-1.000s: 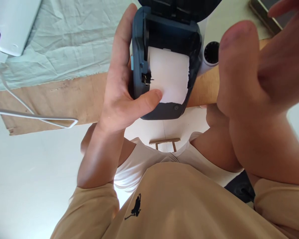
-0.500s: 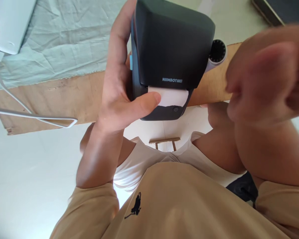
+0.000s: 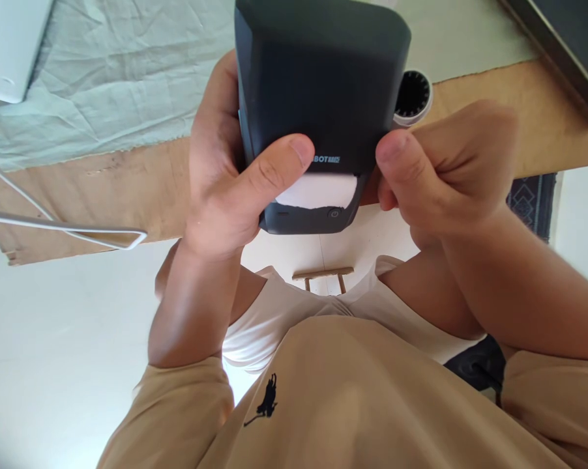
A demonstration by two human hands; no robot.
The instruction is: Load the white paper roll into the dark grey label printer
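Observation:
A dark label printer point(image 3: 318, 85) with a NIIMBOT logo is held up over the table edge. My left hand point(image 3: 230, 176) wraps round its left side, the thumb lying across the front and covering part of the logo. A strip of white label paper point(image 3: 323, 190) sticks out of the slot above the power button. At the printer's lower right edge, my right hand point(image 3: 445, 169) is closed, with its thumb tip against the casing. Its other fingers are curled and partly hidden. Just beyond the printer's right side is a white cylinder with a round black end point(image 3: 414, 96).
A pale green cloth point(image 3: 128, 78) covers much of the wooden table point(image 3: 88, 189). A white device point(image 3: 13, 45) lies at the upper left, and a white cable point(image 3: 69, 228) hangs over the edge. A dark flat object point(image 3: 568, 39) sits at the upper right. Below stands a wooden stool point(image 3: 323, 273).
My right hand has come in from the right to the printer's edge. The printer has shifted slightly left, and my left thumb has moved up from the paper onto the cover.

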